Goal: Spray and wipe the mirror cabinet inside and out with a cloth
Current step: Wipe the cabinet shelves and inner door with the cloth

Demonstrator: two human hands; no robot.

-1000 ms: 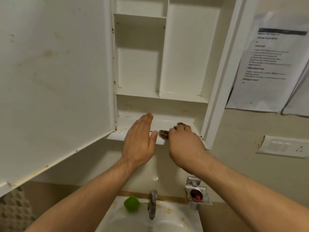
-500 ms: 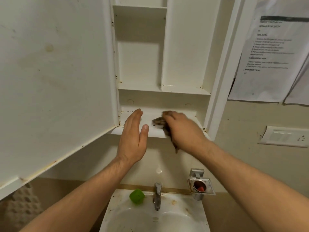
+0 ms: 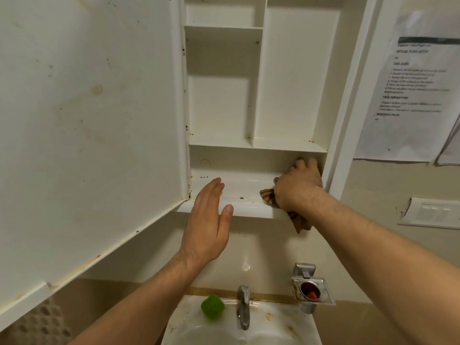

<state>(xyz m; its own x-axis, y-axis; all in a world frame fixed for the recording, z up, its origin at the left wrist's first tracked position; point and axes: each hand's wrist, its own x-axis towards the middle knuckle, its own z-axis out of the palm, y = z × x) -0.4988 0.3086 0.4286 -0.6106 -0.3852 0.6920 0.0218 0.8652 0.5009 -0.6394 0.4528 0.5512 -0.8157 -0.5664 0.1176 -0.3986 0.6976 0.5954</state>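
The white mirror cabinet [image 3: 296, 78] hangs open above the sink, its door [image 3: 87, 120] swung out to the left, stained inner side facing me. My right hand [image 3: 297, 185] presses a brown striped cloth [image 3: 298, 219] into the right end of the bottom shelf [image 3: 246, 192], against the cabinet's right wall; part of the cloth hangs below the shelf's front lip. My left hand [image 3: 207, 220] is flat with fingers together, resting at the front edge of the same shelf and holding nothing. Dark specks dot the shelf. No spray bottle is visible.
Below are a stained white sink [image 3: 286, 327] with a metal tap [image 3: 244, 307] and a green sponge [image 3: 212, 307] on its rim. A metal wall holder [image 3: 312, 290] sits at the right. Printed papers [image 3: 415, 90] and a switch plate [image 3: 433, 212] are on the right wall.
My right hand has slid the cloth from the middle of the bottom shelf to its right end. The left hand stays at the shelf's front edge.
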